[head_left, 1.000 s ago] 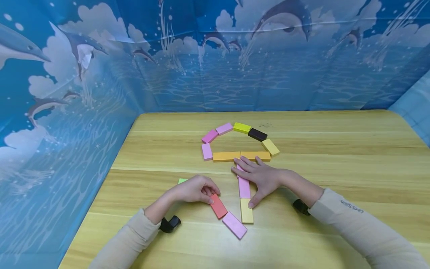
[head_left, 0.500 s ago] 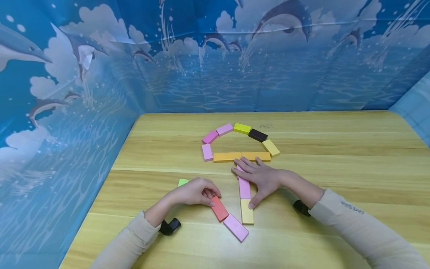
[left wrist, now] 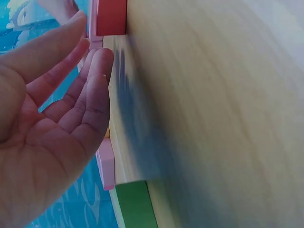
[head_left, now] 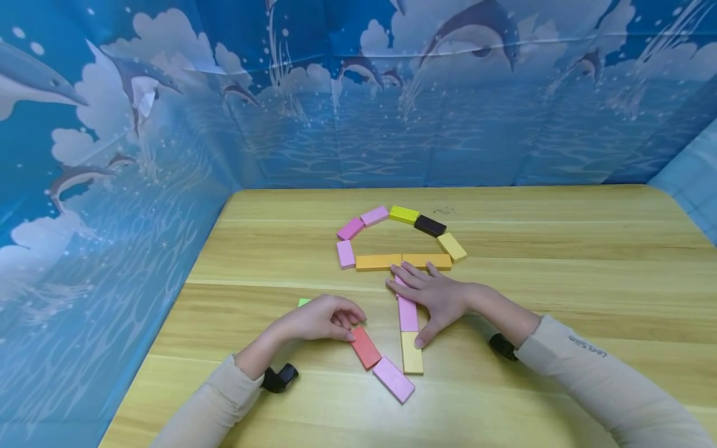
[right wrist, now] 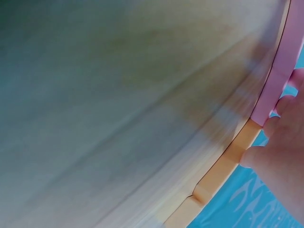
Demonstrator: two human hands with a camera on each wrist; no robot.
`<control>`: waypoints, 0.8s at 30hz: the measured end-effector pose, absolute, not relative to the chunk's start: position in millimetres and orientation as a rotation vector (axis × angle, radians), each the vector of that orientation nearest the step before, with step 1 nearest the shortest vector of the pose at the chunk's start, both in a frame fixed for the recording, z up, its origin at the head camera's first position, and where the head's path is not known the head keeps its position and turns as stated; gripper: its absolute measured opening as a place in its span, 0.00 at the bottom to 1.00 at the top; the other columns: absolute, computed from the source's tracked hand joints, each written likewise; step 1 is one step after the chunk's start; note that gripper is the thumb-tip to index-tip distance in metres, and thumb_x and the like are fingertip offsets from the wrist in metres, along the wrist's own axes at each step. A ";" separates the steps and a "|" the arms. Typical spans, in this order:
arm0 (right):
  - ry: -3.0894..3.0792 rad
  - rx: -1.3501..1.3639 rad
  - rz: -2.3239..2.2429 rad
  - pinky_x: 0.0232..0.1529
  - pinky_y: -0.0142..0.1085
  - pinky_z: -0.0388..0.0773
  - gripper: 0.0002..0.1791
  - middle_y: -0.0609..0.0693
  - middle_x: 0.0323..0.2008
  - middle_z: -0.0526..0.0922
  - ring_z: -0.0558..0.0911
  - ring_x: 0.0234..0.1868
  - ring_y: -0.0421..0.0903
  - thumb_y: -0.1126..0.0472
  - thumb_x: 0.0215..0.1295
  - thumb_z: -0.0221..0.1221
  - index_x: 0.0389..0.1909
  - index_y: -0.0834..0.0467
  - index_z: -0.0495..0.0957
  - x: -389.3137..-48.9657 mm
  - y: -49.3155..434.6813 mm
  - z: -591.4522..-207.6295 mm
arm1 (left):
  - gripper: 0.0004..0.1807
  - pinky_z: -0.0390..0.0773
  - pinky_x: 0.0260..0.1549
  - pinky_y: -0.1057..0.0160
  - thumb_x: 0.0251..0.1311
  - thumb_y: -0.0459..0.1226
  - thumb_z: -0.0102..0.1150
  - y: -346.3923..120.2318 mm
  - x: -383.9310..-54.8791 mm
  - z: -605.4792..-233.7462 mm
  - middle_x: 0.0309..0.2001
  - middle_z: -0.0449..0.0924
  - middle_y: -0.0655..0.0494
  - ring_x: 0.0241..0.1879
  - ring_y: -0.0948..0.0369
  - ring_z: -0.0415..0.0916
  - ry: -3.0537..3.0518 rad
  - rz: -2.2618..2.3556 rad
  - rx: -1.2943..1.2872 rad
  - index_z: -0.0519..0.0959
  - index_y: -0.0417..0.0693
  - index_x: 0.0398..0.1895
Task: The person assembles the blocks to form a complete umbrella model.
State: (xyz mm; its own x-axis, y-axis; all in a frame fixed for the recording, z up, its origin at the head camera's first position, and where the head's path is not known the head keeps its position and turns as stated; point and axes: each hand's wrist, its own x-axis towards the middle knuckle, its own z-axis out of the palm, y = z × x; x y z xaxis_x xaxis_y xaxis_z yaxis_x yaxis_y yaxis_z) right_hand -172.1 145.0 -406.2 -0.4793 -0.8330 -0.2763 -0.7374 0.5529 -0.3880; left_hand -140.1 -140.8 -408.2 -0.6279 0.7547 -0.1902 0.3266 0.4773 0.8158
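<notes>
Beside the upper end of a red block (head_left: 366, 348) is my left hand (head_left: 320, 317), fingers loosely bent. The left wrist view shows the left hand (left wrist: 61, 104) holding nothing, with the red block (left wrist: 111, 18) beyond its fingertips. A pink block (head_left: 394, 379) meets the red one's lower end, and both slant down to the right. My right hand (head_left: 439, 298) is spread over a straight column of blocks. Its fingers lie on the pink blocks (head_left: 408, 315) and its thumb touches the pale yellow block (head_left: 412, 361), partly hiding the column's top.
Two orange blocks (head_left: 378, 262) lie end to end above the column. Pink, yellow, black (head_left: 430, 226) and pale yellow blocks arch over them. A green block (head_left: 304, 302) is partly hidden behind the left hand. Blue dolphin-print cloth (head_left: 358, 137) borders the wooden table (head_left: 560, 280).
My left fingers have come off the red block and drawn slightly left. The red and lower pink blocks shifted slightly right and nearer. My right hand has stayed in place.
</notes>
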 end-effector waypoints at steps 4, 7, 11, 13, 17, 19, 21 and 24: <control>2.359 -1.272 -0.298 0.61 0.64 0.29 0.63 0.58 0.73 0.32 0.31 0.71 0.58 0.28 0.45 0.59 0.73 0.57 0.41 -172.2 144.8 -406.1 | 0.17 0.76 0.39 0.68 0.53 0.31 0.65 -146.8 -140.6 -407.8 0.41 0.79 0.54 0.36 0.66 0.76 2.192 1.072 0.872 0.78 0.39 0.48; 2.358 -1.274 -0.297 0.61 0.64 0.29 0.63 0.59 0.73 0.32 0.31 0.71 0.59 0.28 0.46 0.59 0.73 0.58 0.41 -172.4 144.7 -406.0 | 0.18 0.77 0.40 0.67 0.53 0.30 0.65 -153.0 -141.3 -406.0 0.42 0.78 0.53 0.36 0.65 0.76 2.201 1.098 0.837 0.78 0.39 0.49; 2.357 -1.280 -0.297 0.61 0.64 0.29 0.63 0.59 0.73 0.32 0.32 0.71 0.59 0.28 0.46 0.59 0.73 0.58 0.42 -172.6 144.8 -405.6 | 0.19 0.77 0.40 0.66 0.53 0.30 0.64 -163.5 -143.6 -401.2 0.43 0.79 0.50 0.37 0.62 0.77 2.224 1.148 0.796 0.77 0.38 0.50; 2.356 -1.284 -0.298 0.61 0.64 0.29 0.63 0.59 0.73 0.32 0.32 0.71 0.59 0.28 0.46 0.59 0.73 0.58 0.42 -172.7 144.7 -405.3 | 0.20 0.77 0.40 0.66 0.53 0.30 0.65 -169.0 -145.2 -398.6 0.44 0.79 0.49 0.38 0.62 0.77 2.242 1.171 0.775 0.77 0.38 0.51; 2.356 -1.288 -0.298 0.61 0.64 0.29 0.63 0.59 0.73 0.33 0.32 0.71 0.60 0.28 0.46 0.59 0.73 0.58 0.42 -173.0 144.6 -405.3 | 0.21 0.77 0.40 0.66 0.53 0.32 0.66 -181.0 -147.4 -394.8 0.43 0.79 0.48 0.38 0.60 0.77 2.286 1.203 0.714 0.77 0.38 0.51; 2.355 -1.285 -0.300 0.61 0.64 0.29 0.63 0.59 0.73 0.32 0.32 0.71 0.60 0.28 0.46 0.59 0.73 0.58 0.42 -173.1 144.8 -405.4 | 0.21 0.77 0.40 0.66 0.52 0.32 0.66 -187.0 -148.1 -393.3 0.43 0.78 0.48 0.39 0.59 0.77 2.308 1.213 0.676 0.76 0.38 0.52; 2.354 -1.283 -0.300 0.61 0.64 0.29 0.63 0.59 0.73 0.32 0.32 0.71 0.59 0.27 0.46 0.59 0.73 0.58 0.42 -173.1 144.9 -405.8 | 0.22 0.77 0.40 0.66 0.52 0.33 0.66 -193.4 -148.3 -392.5 0.43 0.78 0.46 0.40 0.56 0.77 2.324 1.228 0.653 0.76 0.37 0.52; 2.352 -1.284 -0.301 0.61 0.64 0.29 0.63 0.59 0.73 0.32 0.32 0.71 0.59 0.27 0.46 0.59 0.73 0.58 0.42 -173.1 145.2 -406.4 | 0.23 0.77 0.41 0.66 0.51 0.32 0.67 -202.7 -148.1 -391.8 0.44 0.78 0.44 0.41 0.54 0.77 2.344 1.255 0.620 0.75 0.36 0.52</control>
State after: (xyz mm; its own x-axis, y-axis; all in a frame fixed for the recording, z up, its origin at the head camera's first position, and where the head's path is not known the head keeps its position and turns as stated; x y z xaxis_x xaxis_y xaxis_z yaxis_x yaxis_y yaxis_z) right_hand -173.1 145.2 -406.4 -0.4712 -0.8384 -0.2739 -0.7423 0.5447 -0.3903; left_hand -148.1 -202.7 -391.8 -0.8176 0.5577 -0.1432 0.1900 0.4962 0.8472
